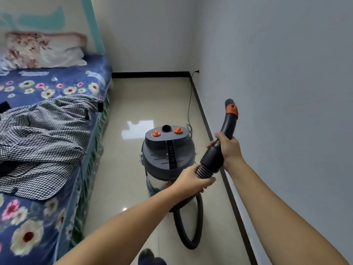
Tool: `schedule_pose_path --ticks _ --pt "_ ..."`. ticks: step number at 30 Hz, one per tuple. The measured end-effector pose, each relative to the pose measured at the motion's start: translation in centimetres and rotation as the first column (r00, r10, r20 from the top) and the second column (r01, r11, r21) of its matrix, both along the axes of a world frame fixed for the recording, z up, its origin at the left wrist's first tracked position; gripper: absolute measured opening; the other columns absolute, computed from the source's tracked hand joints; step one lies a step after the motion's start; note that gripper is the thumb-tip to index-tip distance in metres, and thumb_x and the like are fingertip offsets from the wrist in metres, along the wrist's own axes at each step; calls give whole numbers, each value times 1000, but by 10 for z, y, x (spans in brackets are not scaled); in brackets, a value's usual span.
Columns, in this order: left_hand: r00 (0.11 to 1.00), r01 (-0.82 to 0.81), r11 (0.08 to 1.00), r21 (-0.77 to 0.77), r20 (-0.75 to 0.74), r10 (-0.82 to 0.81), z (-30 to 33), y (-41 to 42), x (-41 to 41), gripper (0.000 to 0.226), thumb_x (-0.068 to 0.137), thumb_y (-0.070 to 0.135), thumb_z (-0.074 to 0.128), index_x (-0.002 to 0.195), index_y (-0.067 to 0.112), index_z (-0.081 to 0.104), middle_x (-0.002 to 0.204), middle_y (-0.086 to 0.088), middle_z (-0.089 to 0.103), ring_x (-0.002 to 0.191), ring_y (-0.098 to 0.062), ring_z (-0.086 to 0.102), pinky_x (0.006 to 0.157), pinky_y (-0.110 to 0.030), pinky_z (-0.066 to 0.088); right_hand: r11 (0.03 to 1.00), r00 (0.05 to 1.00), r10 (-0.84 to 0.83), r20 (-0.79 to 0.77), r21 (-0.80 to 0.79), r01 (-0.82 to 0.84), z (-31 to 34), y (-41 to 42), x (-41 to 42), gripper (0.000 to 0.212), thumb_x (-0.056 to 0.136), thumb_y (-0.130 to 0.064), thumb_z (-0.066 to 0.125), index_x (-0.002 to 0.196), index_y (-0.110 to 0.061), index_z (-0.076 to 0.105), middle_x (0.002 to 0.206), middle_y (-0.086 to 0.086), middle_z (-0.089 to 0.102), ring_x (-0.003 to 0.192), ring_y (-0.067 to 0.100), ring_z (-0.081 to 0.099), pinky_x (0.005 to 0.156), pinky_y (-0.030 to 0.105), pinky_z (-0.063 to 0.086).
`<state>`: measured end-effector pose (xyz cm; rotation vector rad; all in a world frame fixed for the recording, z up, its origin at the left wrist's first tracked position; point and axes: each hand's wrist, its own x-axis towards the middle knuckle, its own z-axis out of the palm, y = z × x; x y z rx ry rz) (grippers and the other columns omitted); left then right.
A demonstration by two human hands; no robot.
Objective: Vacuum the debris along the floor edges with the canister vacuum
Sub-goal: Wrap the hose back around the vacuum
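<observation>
The right hand (228, 148) grips the curved handle (226, 129); the left hand (193, 180) grips the hose (191, 234), right of middle, by the vacuum (168, 153).

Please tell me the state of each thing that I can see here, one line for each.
Canister vacuum: upright on the floor, top port open.
Hose handle: raised, open end pointing up, no nozzle fitted.
Ribbed hose: looped on the floor.
Right hand: grips the handle.
Left hand: grips the hose below the cuff.
Power cord: plugged into the wall.
Checked cloth: crumpled on the bed.
</observation>
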<state>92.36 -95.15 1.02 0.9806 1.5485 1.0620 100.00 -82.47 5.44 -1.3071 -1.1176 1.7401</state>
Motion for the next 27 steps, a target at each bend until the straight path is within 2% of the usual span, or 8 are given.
schedule_pose_path --ticks 5,9,14,18,21,23,25,27 --pt "999 -24 999 -36 46 25 -33 54 -72 33 75 30 73 102 15 61 73 -2 64 63 -13 62 64 -31 56 998 1000 -6 27 -64 7 -30 58 -75 19 85 -18 64 99 -12 53 70 6 63 52 15 66 52 28 54" --pt "995 12 997 -75 103 -4 -58 102 -127 34 76 27 73 103 11 61 78 -8 65 66 -18 63 69 -40 57 993 997 -41 69 -105 48 -56 103 -126 25 86 -19 63 108 -13 52 66 4 64 54 16 66 53 28 54" --pt "984 29 990 -140 176 -4 -83 145 -168 28 77 23 72 100 11 61 73 -5 64 62 -17 62 64 -34 55 988 998 5 70 -157 6 -94 150 -164 23 89 -27 62 106 -16 51 58 -2 65 55 15 67 57 30 56" --pt "959 -24 988 -156 276 67 -104 162 -190 20 74 27 68 88 14 60 63 -2 62 55 -18 60 59 -31 54 956 993 118 -27 -267 -121 -134 182 -178 43 95 -53 43 113 -15 54 86 6 70 83 22 69 78 39 57" --pt "949 -75 980 -183 289 127 -122 163 -216 19 77 29 66 85 14 57 61 -6 62 53 -18 59 59 -27 54 962 971 165 176 -247 -118 -170 203 -190 43 100 -47 38 113 -12 59 89 6 71 83 17 70 66 29 57" --pt "942 -107 972 -210 292 167 -133 162 -235 24 75 36 65 81 14 56 60 -9 63 54 -18 59 60 -26 54 965 856 251 453 -180 -189 -198 214 -200 36 100 -36 45 115 -7 60 88 6 70 80 18 67 71 32 58" --pt "928 -134 964 -231 313 204 -144 162 -251 30 73 42 65 78 14 56 60 -10 62 55 -19 59 60 -25 52 924 666 358 654 -145 -355 -225 222 -214 37 98 -36 50 119 -7 60 100 8 68 92 23 64 86 40 54" --pt "909 -147 960 -237 351 226 -153 163 -261 34 72 44 65 79 12 55 61 -10 62 55 -20 59 59 -25 52 848 451 421 787 -165 -504 -243 222 -229 40 95 -44 51 116 -10 60 105 8 65 99 26 61 88 40 50"
